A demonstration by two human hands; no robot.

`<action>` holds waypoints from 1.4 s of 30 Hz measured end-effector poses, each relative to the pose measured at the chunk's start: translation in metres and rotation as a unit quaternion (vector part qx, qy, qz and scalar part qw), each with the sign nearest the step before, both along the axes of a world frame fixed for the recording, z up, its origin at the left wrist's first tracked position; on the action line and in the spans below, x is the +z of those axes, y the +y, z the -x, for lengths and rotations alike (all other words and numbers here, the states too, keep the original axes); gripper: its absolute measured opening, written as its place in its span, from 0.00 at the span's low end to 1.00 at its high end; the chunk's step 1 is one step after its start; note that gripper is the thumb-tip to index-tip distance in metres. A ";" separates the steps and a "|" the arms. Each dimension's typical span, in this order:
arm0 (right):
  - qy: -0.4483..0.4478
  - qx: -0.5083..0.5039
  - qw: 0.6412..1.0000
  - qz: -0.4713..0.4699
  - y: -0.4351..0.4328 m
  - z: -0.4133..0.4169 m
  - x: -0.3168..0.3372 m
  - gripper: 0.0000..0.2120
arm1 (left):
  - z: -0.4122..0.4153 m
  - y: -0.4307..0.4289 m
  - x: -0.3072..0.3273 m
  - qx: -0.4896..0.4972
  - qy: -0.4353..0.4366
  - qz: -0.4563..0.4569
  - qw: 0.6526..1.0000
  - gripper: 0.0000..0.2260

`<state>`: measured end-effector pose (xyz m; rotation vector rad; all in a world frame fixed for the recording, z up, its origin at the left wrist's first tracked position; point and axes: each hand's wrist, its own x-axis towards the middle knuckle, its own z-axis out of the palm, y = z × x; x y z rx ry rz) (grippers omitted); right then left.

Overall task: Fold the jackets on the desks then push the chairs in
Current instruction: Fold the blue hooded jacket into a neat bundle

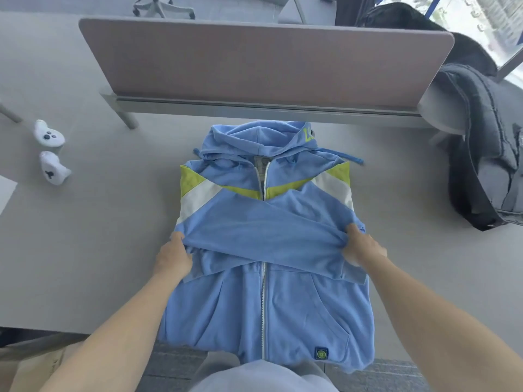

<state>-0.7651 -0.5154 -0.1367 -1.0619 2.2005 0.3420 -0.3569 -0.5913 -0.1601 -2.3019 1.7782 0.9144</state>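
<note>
Light blue zip-up hooded jacket with lime-green and white chest panels lies front-up and zipped in the middle of the grey surface. The hood points at the mauve divider panel and the hem hangs a bit over the near edge. Both sleeves are folded in, crossed over the chest. Left hand is at the jacket's left edge, grip clenched on bunched sleeve fabric. Right hand is at the right edge, grip likewise grasping sleeve fabric, thumb on top. The fabric band between the two hands is pulled fairly flat. Dark grey padded jacket sits heaped and unfolded at the right side, well apart from the blue one; can't tell exactly how much of it rests on the surface. Two white handheld controllers lie far left, close to each other, with a white sheet corner near them at the frame edge. Grey chair base is visible beyond the divider.
</note>
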 end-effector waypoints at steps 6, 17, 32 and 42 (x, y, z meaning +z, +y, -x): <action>0.143 0.046 0.988 -0.040 -0.011 -0.009 0.008 0.21 | -0.004 -0.007 0.015 -0.018 -0.082 -0.038 0.996 0.13; 0.030 0.346 0.934 0.088 -0.033 -0.075 -0.022 0.31 | 0.057 -0.036 0.000 -0.087 -0.138 0.005 0.987 0.22; -0.085 0.354 0.931 0.016 -0.117 -0.062 -0.024 0.14 | 0.018 -0.068 -0.002 0.126 -0.097 -0.036 0.987 0.19; -0.132 0.202 0.966 0.091 -0.151 -0.100 -0.029 0.16 | 0.032 -0.155 -0.012 0.182 0.050 0.074 0.979 0.21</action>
